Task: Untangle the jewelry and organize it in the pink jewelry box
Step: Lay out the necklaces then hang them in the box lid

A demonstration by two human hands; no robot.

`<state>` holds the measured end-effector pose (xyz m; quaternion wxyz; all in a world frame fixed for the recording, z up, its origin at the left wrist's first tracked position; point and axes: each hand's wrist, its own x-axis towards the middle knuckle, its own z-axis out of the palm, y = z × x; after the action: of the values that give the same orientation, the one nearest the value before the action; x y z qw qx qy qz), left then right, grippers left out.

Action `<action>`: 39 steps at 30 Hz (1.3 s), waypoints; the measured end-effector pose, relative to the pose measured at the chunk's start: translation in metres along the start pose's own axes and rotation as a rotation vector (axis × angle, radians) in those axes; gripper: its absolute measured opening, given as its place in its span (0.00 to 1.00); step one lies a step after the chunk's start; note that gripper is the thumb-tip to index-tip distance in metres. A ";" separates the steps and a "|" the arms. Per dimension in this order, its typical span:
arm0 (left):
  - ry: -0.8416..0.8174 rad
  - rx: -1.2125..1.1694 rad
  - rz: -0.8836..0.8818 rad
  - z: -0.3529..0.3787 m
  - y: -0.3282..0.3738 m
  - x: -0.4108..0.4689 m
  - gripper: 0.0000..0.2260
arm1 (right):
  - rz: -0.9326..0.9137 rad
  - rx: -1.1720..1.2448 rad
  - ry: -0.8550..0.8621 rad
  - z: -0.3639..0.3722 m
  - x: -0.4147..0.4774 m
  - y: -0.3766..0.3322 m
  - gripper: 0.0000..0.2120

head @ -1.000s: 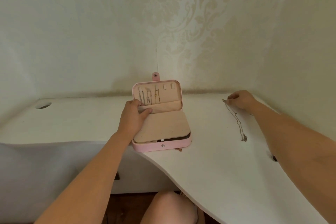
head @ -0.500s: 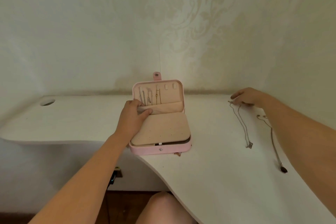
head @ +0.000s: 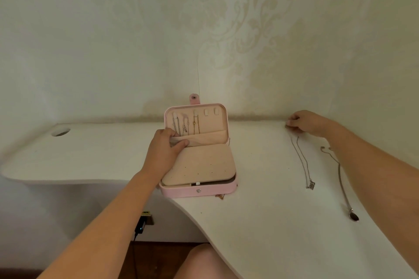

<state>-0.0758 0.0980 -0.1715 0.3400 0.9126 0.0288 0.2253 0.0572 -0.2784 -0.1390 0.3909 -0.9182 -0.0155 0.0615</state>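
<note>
Box (head: 197, 190) steadied, left hand (head: 163, 148) gripping its pocket (head: 204, 137) open; right hand (head: 305, 123) pinches chain (head: 302, 161) end, probably for hanging.

Open desk (head: 260, 165) between jewelry box (head: 197, 191) and silver necklace (head: 302, 161)

Setting, as I view it through the head camera. A cream wall (head: 102, 41) carries a pale damask motif (head: 240, 29) and 1 thin vertical seam (head: 198, 79). A white desk (head: 102, 156) with a curved front edge stands against it, with 1 round cable hole (head: 60, 131) near its far left. Under the desk I see a black adapter (head: 140, 227) with a hanging cord, above dark brown flooring (head: 158, 253). The light is soft, warm and even.
</note>
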 end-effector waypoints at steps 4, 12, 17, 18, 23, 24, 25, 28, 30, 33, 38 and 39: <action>0.000 -0.006 0.006 0.000 -0.001 0.000 0.11 | -0.035 0.452 -0.165 -0.008 -0.017 -0.021 0.05; 0.002 -0.021 0.011 0.000 0.001 -0.002 0.10 | -0.192 0.169 -0.272 -0.031 -0.057 -0.088 0.05; -0.003 -0.030 0.012 0.000 0.000 -0.003 0.12 | -0.262 0.333 -0.300 -0.039 -0.086 -0.123 0.06; -0.004 -0.034 0.013 0.000 0.000 -0.003 0.12 | -0.269 0.376 -0.307 -0.040 -0.091 -0.130 0.07; -0.007 -0.048 0.005 0.000 0.001 -0.002 0.13 | -0.344 0.425 -0.355 -0.039 -0.111 -0.165 0.06; -0.008 -0.053 0.002 0.000 0.001 -0.002 0.13 | -0.371 0.425 -0.350 -0.038 -0.114 -0.174 0.04; -0.008 -0.058 0.000 0.000 0.001 -0.002 0.13 | -0.399 0.420 -0.335 -0.037 -0.117 -0.182 0.04; -0.008 -0.059 0.001 -0.001 0.001 -0.002 0.14 | -0.463 0.429 -0.272 -0.030 -0.120 -0.209 0.08; -0.011 -0.060 0.002 -0.001 0.001 -0.003 0.15 | -0.507 0.455 -0.266 -0.022 -0.119 -0.226 0.06; -0.019 -0.063 -0.006 -0.002 0.001 -0.003 0.15 | -0.560 0.505 -0.278 -0.004 -0.115 -0.251 0.03; -0.011 -0.080 -0.015 0.001 -0.002 -0.001 0.15 | -0.605 0.563 -0.265 0.027 -0.103 -0.287 0.04; -0.011 -0.082 -0.014 0.001 -0.002 -0.001 0.15 | -0.605 0.565 -0.259 0.031 -0.100 -0.292 0.04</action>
<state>-0.0757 0.0989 -0.1741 0.3786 0.8989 0.0240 0.2192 -0.0403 -0.0607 0.0601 0.6222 -0.7139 -0.3156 0.0608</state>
